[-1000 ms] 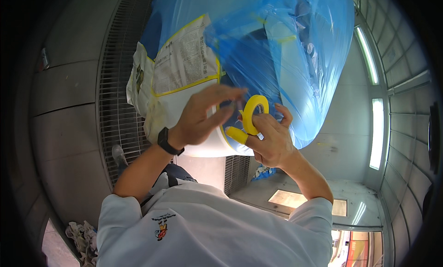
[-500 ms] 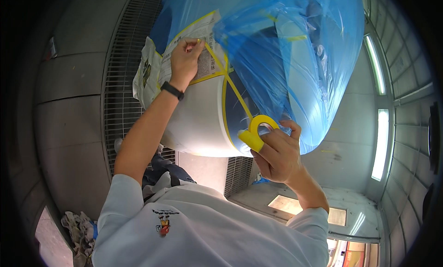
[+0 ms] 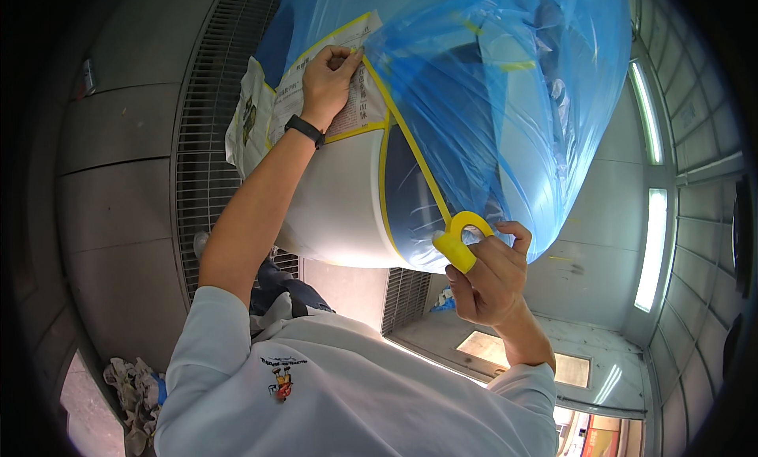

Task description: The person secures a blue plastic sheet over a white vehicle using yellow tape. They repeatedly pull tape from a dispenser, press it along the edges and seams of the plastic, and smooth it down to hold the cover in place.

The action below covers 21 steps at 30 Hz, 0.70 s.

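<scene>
Between my hands a strip of yellow masking tape [image 3: 410,145] runs taut and slanting across the edge of blue plastic film [image 3: 553,133]. My left hand [image 3: 325,86], with a black band on its wrist, pinches the strip's far end over a sheet of newspaper [image 3: 359,114]. My right hand [image 3: 496,279] grips the yellow tape roll [image 3: 474,219] at the near end, fingers through or behind its ring. The newspaper, edged with yellow tape, covers part of a white car-like body [image 3: 335,196]. Beside it, a dark glossy panel [image 3: 404,189] has a yellow taped border.
A floor grating [image 3: 207,133] runs along the left of the body. More paper [image 3: 251,121] hangs off its left side. Crumpled paper [image 3: 134,394] lies at the lower left. Bright tube lights [image 3: 652,248] line the right wall. A small can-like object [image 3: 88,76] is at the far left.
My left hand has shifted slightly up and right with the tape end. The right hand and roll have moved right and down, and the strip now lies closer along the film's edge.
</scene>
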{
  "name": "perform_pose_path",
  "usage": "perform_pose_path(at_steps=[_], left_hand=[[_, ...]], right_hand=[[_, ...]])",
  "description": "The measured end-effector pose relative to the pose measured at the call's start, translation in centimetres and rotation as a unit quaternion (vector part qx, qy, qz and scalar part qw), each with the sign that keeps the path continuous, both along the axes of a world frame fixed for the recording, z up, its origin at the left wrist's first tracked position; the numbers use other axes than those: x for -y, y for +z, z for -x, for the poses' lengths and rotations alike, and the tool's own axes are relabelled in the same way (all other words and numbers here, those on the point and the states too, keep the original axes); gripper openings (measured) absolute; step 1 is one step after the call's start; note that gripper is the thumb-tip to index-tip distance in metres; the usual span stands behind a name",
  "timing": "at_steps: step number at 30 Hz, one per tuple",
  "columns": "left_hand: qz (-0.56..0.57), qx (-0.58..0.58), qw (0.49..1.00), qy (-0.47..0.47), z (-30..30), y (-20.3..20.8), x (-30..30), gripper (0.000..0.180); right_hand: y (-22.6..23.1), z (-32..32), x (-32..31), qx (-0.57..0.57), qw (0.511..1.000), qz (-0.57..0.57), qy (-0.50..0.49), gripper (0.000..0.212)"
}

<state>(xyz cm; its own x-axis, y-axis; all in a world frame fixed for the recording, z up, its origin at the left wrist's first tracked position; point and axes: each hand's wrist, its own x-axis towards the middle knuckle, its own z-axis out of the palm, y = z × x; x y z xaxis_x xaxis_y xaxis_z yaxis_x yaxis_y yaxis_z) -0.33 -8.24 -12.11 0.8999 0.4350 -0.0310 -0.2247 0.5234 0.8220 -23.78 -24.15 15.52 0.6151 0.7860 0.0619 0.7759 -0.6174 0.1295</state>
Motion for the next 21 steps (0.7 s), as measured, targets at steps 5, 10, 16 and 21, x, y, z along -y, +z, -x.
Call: perform_pose_path(at_steps=[5, 10, 16, 21], left_hand=[[-0.085, -0.021, 0.996, -0.001, -0.4, 0.5, 0.4, 0.026], [-0.148, -0.049, 0.980, 0.121, 0.1, 2.0, 0.5, 0.029], [-0.285, 0.080, 0.955, 0.013, 4.7, 2.4, 2.3, 0.061], [-0.330, 0.094, 0.939, -0.024, 4.1, 1.8, 2.1, 0.077]], right_hand=[[0.0, -0.2, 0.0, 0.000, 1.000, -0.003, -0.006, 0.025], [-0.2, -0.3, -0.4, 0.008, 1.000, 0.008, 0.007, 0.025], [-0.9, -0.2, -1.0, 0.019, 0.999, 0.001, 0.030, 0.022], [-1.0, 0.2, -0.7, 0.008, 0.999, 0.008, 0.051, 0.021]])
